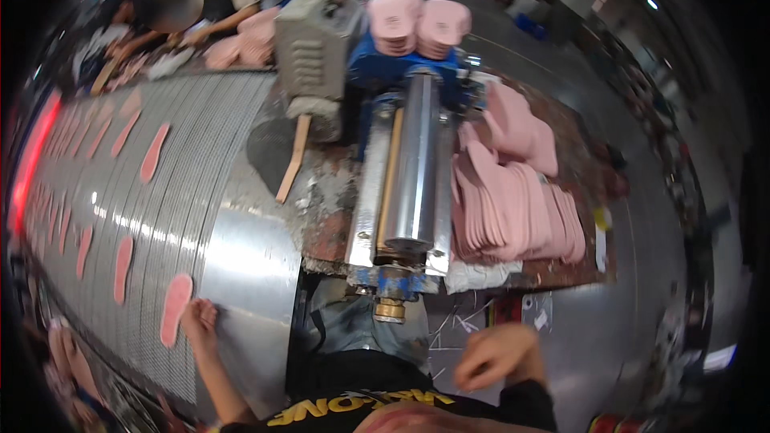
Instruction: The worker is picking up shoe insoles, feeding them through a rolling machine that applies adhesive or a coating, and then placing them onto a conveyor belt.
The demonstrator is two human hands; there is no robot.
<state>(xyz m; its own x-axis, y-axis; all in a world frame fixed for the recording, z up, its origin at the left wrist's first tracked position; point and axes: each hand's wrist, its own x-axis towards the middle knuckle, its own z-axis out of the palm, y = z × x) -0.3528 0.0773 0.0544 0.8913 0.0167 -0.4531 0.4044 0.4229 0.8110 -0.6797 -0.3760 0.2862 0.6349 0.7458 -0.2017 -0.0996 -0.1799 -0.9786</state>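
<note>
My left hand is at the edge of the mesh conveyor belt, its fingers curled in. It is right beside a pink insole lying flat on the belt; whether they touch is hard to tell. Nothing shows in that hand. My right hand, slightly blurred, hovers in front of my body with bent fingers and nothing visible in them. Ahead, between the hands, stands a roller machine with a shiny metal roller. A thick row of pink insoles leans together to its right.
More pink insoles lie in rows along the belt. Two insole stacks top the blue machine body. A grey vented motor housing and a wooden strip stand behind the belt's near end. At far left a co-worker handles pink pieces.
</note>
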